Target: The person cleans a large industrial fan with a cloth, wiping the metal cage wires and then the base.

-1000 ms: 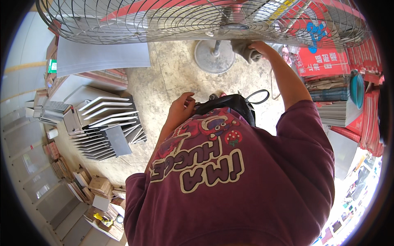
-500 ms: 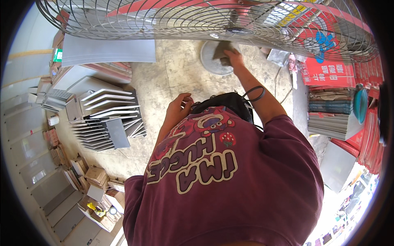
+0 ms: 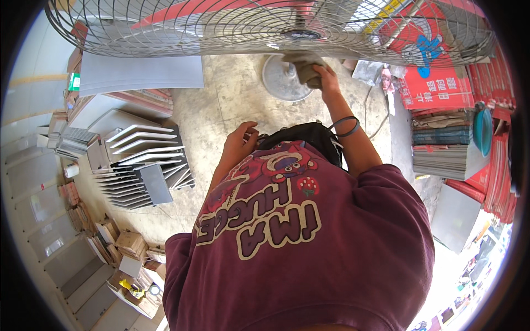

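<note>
My right hand reaches forward and grips a crumpled grey-brown cloth. The cloth is held in front of the round grey base of a big floor fan and covers part of it. Above, the wire cage of the fan spans the top of the view, with red blades inside. Near my waist, beside a black bag, is my left hand. Its fingers are curled in and the palm is hidden, so what it holds, if anything, cannot be seen.
Grey tiles stand in a slotted rack at left, near a large grey sheet. Cardboard boxes lie lower left. At right are stacked tiles, a teal basin and red packaging. A cable crosses the floor.
My right hand has moved slightly right and nearer with the cloth, uncovering the middle of the fan base. My left hand stays near my waist. The view has shifted slightly.
</note>
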`<state>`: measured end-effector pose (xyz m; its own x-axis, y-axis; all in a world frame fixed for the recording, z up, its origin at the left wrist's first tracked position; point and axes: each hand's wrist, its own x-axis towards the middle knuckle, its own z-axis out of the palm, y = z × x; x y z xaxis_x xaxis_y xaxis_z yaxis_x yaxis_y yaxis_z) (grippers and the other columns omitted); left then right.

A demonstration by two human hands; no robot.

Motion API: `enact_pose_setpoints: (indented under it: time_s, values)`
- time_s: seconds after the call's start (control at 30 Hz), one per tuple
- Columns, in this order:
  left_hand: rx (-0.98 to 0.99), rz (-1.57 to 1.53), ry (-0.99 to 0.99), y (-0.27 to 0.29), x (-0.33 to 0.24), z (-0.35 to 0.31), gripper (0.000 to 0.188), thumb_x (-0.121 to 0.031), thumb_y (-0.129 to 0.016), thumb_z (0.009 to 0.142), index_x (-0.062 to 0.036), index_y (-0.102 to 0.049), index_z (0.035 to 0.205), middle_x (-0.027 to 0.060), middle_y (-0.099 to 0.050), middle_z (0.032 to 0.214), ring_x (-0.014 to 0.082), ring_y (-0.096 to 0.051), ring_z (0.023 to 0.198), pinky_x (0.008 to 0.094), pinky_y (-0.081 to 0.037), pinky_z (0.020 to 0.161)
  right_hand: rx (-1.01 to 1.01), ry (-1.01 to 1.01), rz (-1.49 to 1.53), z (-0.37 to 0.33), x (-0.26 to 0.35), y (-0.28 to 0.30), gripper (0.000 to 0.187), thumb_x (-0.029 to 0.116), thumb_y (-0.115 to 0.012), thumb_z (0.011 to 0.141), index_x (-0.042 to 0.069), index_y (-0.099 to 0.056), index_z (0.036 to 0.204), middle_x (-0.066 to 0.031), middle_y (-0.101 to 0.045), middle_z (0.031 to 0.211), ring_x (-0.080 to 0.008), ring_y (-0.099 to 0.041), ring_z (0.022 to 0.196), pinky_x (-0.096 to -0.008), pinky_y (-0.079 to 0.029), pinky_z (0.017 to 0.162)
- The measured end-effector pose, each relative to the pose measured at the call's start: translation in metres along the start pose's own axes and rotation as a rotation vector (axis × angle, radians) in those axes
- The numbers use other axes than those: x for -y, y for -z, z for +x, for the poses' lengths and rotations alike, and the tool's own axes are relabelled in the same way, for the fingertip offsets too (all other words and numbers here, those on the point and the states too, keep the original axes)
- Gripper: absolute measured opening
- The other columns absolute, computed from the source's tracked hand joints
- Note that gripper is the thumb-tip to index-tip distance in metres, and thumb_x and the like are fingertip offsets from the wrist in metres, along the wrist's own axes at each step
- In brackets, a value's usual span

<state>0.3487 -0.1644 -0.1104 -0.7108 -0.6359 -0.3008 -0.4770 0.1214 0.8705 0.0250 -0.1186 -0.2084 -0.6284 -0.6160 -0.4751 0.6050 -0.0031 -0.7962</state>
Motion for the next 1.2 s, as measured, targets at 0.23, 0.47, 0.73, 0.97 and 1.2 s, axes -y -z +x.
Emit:
enact_pose_setpoints:
  time_s: [0.23, 0.47, 0.73, 0.97, 1.2]
  values:
    - [0.022, -0.012, 0.014, -0.010, -0.010, 0.004, 0.030, -0.012, -0.057, 0.087, -0.0011, -0.053, 0.115, 0.0110, -0.065, 0.088, 0.0175, -0.063, 0.063, 0.0290, -0.049, 0.056, -0.444, 0.134, 0.364, 0.019, 0.003, 0.097, 0.031, 0.011, -0.061, 0.080, 0.005, -0.057, 0.110, -0.0092, -0.062, 0.092, -0.0228, -0.061, 0.074, -0.0341, -0.051, 0.057]
    - [0.000, -0.024, -0.007, -0.014, -0.007, 0.001, 0.030, -0.011, -0.057, 0.087, -0.0009, -0.053, 0.115, 0.0111, -0.064, 0.088, 0.0172, -0.062, 0.063, 0.0287, -0.049, 0.056, -0.441, 0.280, 0.117, 0.014, -0.006, 0.042, 0.030, 0.014, -0.065, 0.077, 0.003, -0.059, 0.105, -0.0058, -0.062, 0.089, -0.0170, -0.058, 0.076, -0.0306, -0.048, 0.065]
    - [-0.067, -0.036, 0.020, -0.007, 0.000, -0.013, 0.030, -0.010, -0.057, 0.087, -0.0015, -0.053, 0.115, 0.0109, -0.065, 0.086, 0.0171, -0.063, 0.064, 0.0287, -0.049, 0.056, 0.237, 0.135, -0.313, -0.020, -0.016, -0.064, 0.055, 0.020, -0.071, 0.079, 0.001, -0.050, 0.125, -0.0074, -0.063, 0.099, -0.0124, -0.059, 0.084, -0.0253, -0.049, 0.069]
    - [-0.135, -0.032, 0.056, 0.002, 0.006, -0.025, 0.030, -0.011, -0.057, 0.086, -0.0014, -0.053, 0.115, 0.0117, -0.066, 0.087, 0.0189, -0.064, 0.068, 0.0298, -0.050, 0.058, 0.526, 0.140, -0.303, -0.040, -0.004, -0.104, 0.053, 0.013, -0.068, 0.080, 0.002, -0.049, 0.128, -0.0056, -0.064, 0.096, -0.0101, -0.059, 0.084, -0.0243, -0.050, 0.071]
    - [-0.090, -0.015, 0.055, -0.004, 0.000, -0.016, 0.030, -0.012, -0.058, 0.087, -0.0012, -0.054, 0.114, 0.0127, -0.066, 0.087, 0.0195, -0.064, 0.069, 0.0302, -0.050, 0.059, 0.137, 0.083, -0.039, -0.031, 0.011, -0.058, 0.048, 0.013, -0.068, 0.078, 0.004, -0.054, 0.124, -0.0051, -0.063, 0.101, -0.0124, -0.059, 0.087, -0.0258, -0.048, 0.074]
